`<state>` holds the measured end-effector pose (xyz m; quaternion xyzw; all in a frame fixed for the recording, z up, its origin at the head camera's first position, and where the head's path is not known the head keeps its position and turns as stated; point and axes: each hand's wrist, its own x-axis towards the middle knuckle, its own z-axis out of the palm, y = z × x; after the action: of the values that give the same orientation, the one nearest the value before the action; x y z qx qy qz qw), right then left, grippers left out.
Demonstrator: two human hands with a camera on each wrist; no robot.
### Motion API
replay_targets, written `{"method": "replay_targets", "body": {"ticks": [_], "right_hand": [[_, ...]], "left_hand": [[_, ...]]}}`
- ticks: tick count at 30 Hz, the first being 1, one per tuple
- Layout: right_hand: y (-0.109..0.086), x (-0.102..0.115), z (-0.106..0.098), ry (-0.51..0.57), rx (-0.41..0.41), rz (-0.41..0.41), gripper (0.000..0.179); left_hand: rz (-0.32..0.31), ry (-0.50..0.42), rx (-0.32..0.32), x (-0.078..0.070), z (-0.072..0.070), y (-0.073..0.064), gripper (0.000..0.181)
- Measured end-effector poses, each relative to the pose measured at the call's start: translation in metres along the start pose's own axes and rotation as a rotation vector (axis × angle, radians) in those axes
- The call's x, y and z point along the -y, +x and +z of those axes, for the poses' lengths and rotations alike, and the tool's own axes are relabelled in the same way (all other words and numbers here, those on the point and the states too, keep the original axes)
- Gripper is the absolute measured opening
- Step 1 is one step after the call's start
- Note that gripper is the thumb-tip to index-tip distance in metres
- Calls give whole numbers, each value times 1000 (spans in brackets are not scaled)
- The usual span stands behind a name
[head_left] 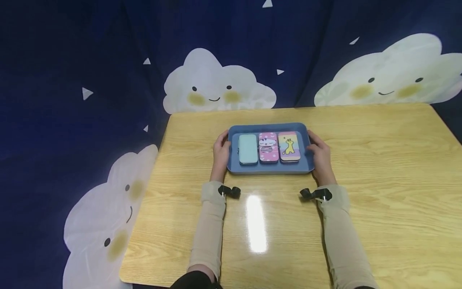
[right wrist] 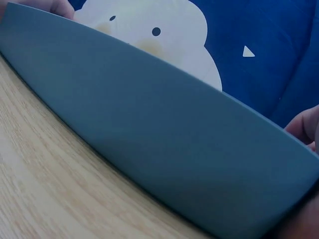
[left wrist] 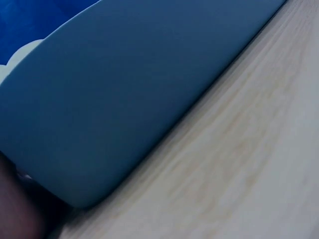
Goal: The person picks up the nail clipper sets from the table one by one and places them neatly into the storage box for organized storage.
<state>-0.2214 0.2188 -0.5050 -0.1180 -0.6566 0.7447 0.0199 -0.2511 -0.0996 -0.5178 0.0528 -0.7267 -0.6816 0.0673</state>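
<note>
A blue rectangular tray (head_left: 267, 171) is held between both hands, one at each short end. My left hand (head_left: 221, 154) grips its left end, with the thumb at the rim. At the right end, my right hand (head_left: 321, 156) grips it the same way. Three small tins lie side by side in the tray: a plain mint one (head_left: 248, 148), a pink one with a cartoon animal (head_left: 268, 154), and a pastel striped one with a giraffe (head_left: 290, 148). Both wrist views show the tray's long front wall (left wrist: 124, 89) (right wrist: 149, 119), its bottom edge along or just above the tabletop.
The wooden table (head_left: 390, 180) extends around the tray, wider on the right. Behind and left of it hangs a dark blue curtain (head_left: 119, 36) printed with smiling clouds. Each wrist carries a small black camera mount (head_left: 229, 191) over a beige sleeve (head_left: 207, 228).
</note>
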Motion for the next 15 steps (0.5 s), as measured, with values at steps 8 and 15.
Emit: {"method": "replay_targets", "body": {"ticks": [8, 15], "right_hand": [[-1, -1, -1, 22, -41, 12, 56], [0, -2, -1, 42, -52, 10, 54]], "left_hand": [[6, -11, -11, 0, 2, -2, 46], [15, -4, -14, -1, 1, -2, 46]]}}
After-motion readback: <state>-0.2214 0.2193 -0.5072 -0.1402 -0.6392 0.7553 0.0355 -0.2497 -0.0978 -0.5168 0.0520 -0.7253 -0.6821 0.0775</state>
